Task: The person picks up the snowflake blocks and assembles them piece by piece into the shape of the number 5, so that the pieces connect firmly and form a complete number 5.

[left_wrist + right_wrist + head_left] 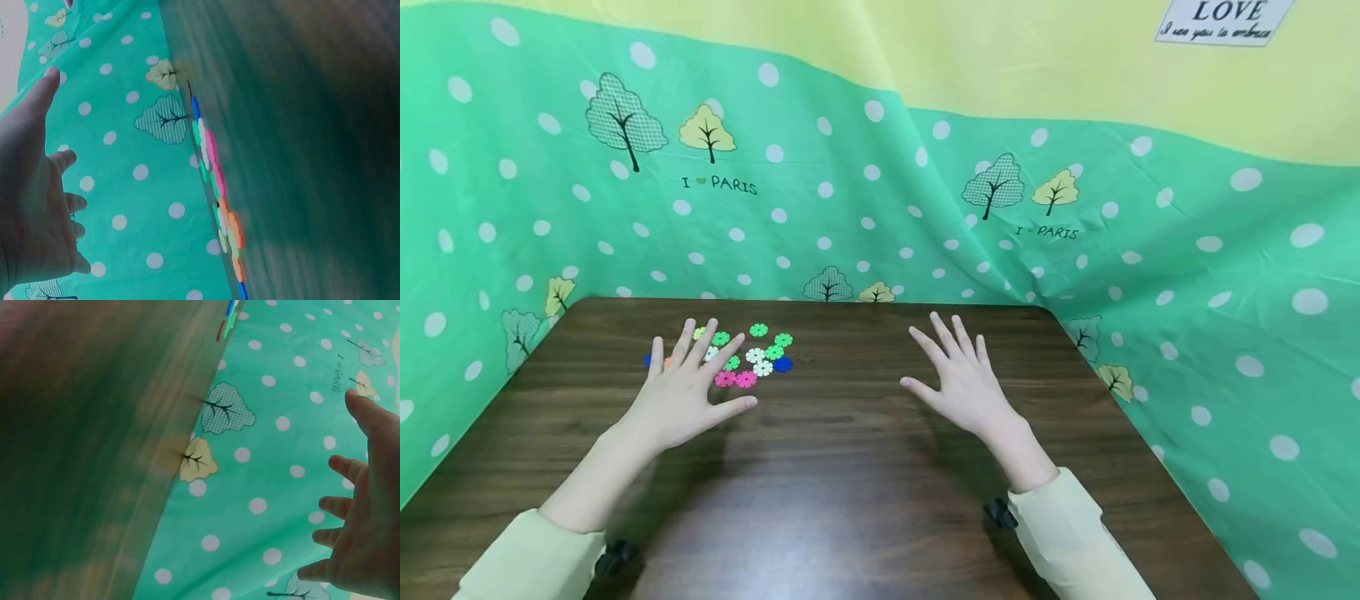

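Several small flower-shaped plastic discs lie in a loose group at the back left of the table: green, white, pink and blue. My left hand is spread over the near left side of this group, fingers apart, holding nothing; it hides some discs. Orange discs show in the left wrist view. Well to the right of the discs, my right hand is held above the table with fingers spread and nothing in it. A brown disc shows at the top of the right wrist view.
The dark wood-grain table reaches back to a green dotted curtain with printed trees, which hangs along its back and sides. Dark clip-like pieces sit at both pale sleeve cuffs.
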`<state>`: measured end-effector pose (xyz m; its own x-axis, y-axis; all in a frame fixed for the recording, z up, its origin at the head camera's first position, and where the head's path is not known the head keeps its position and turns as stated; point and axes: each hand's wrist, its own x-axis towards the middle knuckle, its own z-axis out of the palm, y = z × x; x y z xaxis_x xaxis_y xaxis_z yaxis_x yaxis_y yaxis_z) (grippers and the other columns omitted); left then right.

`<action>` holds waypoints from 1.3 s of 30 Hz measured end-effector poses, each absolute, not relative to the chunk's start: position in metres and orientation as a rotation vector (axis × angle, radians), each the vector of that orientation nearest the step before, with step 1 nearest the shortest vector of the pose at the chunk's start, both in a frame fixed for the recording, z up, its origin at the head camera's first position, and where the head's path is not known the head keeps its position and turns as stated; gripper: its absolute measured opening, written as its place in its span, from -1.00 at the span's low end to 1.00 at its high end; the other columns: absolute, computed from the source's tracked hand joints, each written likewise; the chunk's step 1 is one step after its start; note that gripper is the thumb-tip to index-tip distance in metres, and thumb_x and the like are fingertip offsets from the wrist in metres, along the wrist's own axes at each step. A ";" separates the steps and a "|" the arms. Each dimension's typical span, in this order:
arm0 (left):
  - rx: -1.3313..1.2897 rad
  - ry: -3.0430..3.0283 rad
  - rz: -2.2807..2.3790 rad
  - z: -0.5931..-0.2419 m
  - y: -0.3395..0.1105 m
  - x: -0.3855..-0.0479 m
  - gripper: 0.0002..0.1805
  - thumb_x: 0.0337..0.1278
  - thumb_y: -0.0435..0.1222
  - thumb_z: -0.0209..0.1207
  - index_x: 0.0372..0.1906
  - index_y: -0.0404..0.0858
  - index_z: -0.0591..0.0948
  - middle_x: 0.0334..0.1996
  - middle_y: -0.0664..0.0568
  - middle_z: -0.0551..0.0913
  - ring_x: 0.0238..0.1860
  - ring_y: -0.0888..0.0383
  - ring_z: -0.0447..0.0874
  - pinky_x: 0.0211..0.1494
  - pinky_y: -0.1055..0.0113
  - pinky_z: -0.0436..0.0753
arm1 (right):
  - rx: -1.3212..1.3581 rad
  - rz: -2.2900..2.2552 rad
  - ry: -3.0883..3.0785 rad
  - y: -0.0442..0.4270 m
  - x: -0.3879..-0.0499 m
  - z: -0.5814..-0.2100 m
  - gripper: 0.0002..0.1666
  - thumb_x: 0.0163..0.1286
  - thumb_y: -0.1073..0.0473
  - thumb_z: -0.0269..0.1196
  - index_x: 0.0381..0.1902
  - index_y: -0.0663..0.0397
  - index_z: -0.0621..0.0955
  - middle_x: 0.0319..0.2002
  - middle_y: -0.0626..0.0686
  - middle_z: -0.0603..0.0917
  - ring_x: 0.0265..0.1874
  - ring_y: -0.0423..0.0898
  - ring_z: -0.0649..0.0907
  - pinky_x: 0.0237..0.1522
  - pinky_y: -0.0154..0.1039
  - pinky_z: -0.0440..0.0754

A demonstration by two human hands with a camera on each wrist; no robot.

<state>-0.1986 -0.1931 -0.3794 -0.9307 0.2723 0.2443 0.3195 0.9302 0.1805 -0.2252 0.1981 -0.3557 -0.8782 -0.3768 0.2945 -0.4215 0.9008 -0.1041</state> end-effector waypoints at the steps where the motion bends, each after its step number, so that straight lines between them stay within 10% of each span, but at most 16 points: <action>1: -0.449 -2.876 -0.332 -0.378 -0.195 -0.200 -0.01 -0.02 0.44 -0.05 0.49 0.16 -0.06 0.51 -0.08 -0.26 0.47 -0.04 -0.60 0.35 -0.30 -0.47 | 0.606 0.246 -2.796 0.195 -0.228 -0.354 -0.11 0.25 -0.47 0.03 0.46 -0.34 0.12 0.51 -0.02 -0.10 0.48 0.08 -0.19 0.34 0.36 -0.13; 21: -0.680 -2.813 -0.450 -0.394 -0.246 -0.237 -0.10 0.10 0.16 0.17 0.48 -0.01 0.08 0.46 -0.22 0.03 0.49 -0.17 -0.30 0.42 -0.24 -0.28 | 0.929 0.469 -2.839 0.117 -0.278 -0.349 -0.15 0.32 -0.30 0.11 0.46 -0.31 0.10 0.50 -0.02 -0.01 0.48 0.03 -0.05 0.37 0.16 0.14; 39: -0.738 -2.925 -0.460 -0.413 -0.284 -0.263 0.05 -0.36 -0.02 0.48 0.37 -0.21 0.27 0.33 -0.26 0.30 0.37 -0.35 0.05 0.30 -0.36 0.02 | 1.012 0.856 -2.933 0.072 -0.329 -0.394 -0.20 0.34 -0.07 0.21 0.45 -0.15 0.17 0.43 -0.04 0.21 0.41 -0.07 0.21 0.38 -0.06 0.22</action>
<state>-0.2626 -0.2842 -0.4131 -0.8793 0.4490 0.1586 0.4760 0.8380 0.2667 -0.3291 0.0718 -0.3940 -0.7995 -0.5928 0.0967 -0.5518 0.6613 -0.5081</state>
